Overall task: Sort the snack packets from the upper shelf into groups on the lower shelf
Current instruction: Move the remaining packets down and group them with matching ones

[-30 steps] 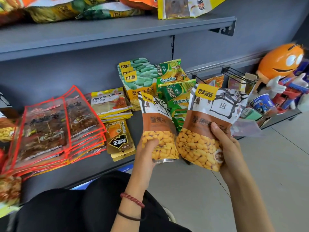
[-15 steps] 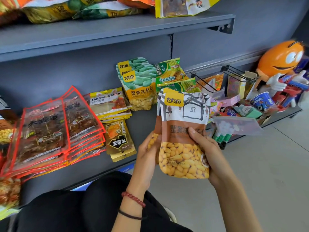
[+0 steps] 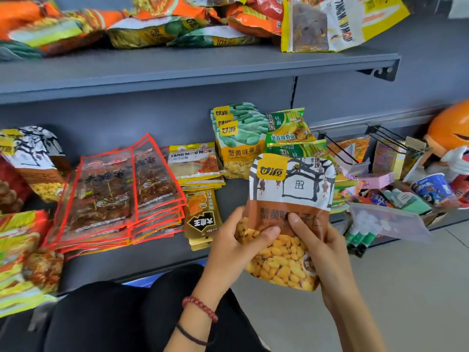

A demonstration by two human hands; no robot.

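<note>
Both my hands hold two stacked brown-and-white nut packets in front of the lower shelf. My left hand grips their left side with the thumb across the front. My right hand grips the right side, thumb on the front. Sorted groups lie on the lower shelf: red-edged skewer packets, yellow Tang Mou Mou packets, small gold packets, green bean packets and green noodle packets. A loose heap of mixed packets lies on the upper shelf.
Another brown-and-white nut packet and yellow-orange packets lie at the shelf's far left. To the right stand wire hooks, small boxed goods, a blue cup and an orange mascot figure. My dark-clothed knees are below the shelf.
The two packets, held apart a second ago, have come together into one stack held by both hands. The view has tilted up, showing more of the upper shelf.
</note>
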